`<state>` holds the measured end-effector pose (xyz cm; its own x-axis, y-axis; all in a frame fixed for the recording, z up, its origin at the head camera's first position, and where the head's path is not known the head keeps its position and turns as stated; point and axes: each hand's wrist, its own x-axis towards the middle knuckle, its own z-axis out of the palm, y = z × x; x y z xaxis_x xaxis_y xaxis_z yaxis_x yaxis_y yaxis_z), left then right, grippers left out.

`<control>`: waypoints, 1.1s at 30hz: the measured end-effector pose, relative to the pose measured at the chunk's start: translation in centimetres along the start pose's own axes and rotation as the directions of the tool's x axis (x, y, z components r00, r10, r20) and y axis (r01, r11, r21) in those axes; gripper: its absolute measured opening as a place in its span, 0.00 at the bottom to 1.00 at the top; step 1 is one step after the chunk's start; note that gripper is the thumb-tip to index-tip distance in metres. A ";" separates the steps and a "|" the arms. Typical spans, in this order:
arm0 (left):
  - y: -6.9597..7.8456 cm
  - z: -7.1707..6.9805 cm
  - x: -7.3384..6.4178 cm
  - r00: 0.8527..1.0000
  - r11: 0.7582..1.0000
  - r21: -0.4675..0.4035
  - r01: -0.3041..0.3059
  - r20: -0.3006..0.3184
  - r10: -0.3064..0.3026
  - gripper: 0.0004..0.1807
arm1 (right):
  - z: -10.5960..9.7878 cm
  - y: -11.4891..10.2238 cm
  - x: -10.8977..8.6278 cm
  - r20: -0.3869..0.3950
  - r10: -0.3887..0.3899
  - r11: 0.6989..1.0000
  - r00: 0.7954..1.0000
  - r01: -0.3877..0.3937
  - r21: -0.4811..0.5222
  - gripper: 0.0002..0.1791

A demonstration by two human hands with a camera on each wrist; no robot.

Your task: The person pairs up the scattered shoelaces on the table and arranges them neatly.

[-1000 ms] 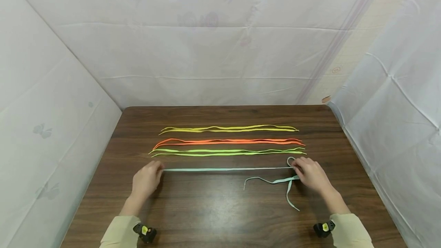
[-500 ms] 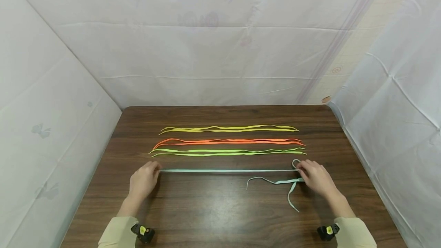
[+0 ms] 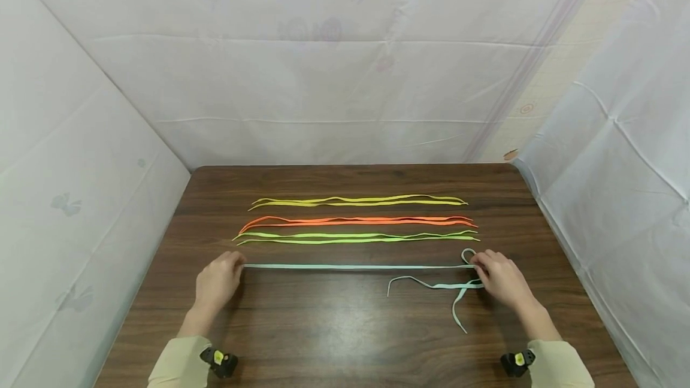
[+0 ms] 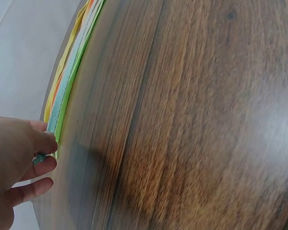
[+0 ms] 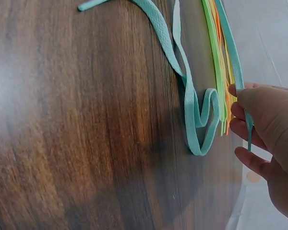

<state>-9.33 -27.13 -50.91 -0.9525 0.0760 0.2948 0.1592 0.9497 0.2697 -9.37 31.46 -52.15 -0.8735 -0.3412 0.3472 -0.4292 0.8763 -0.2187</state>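
Observation:
A pale mint shoelace runs straight and taut across the table between both hands. At its left end, my left hand pinches it between thumb and forefinger, and a small tip pokes out below the thumb in the left wrist view. My right hand pinches the lace at the other side, where a short piece hangs past the fingers in the right wrist view. More mint lace lies loosely folded on the table beside the right hand, its loose ends trailing left and toward the front.
Beyond the taut lace, yellow shoelaces, orange shoelaces and neon green shoelaces lie in roughly parallel rows across the brown wooden table. White cloth walls stand behind the table and on both sides.
The hands have moved apart, the left one leftward and the right one rightward. The taut stretch of mint lace has lengthened, and the loose part has shifted slightly right.

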 end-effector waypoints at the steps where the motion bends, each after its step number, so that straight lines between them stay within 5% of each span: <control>1: -0.1 -0.1 0.0 1.000 1.000 0.002 0.002 -0.001 -0.002 0.06 | 0.0 0.1 0.0 -0.003 0.001 1.000 1.000 -0.001 0.000 0.10; 17: -1.9 0.0 0.0 0.999 0.999 0.007 0.034 0.019 -0.034 0.05 | 0.0 1.7 -0.1 -0.028 0.034 0.999 0.999 -0.034 0.005 0.11; 33: -2.6 0.3 1.7 0.979 0.990 0.017 0.140 0.145 -0.141 0.05 | 0.4 3.1 1.4 0.052 0.142 0.990 0.988 -0.143 0.004 0.07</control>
<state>-11.44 -29.41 -51.44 -0.9929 -0.0158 0.1180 0.0196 0.9561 0.2924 -12.02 33.53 -52.66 -0.9365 -0.2302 0.2646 -0.3011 0.9146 -0.2700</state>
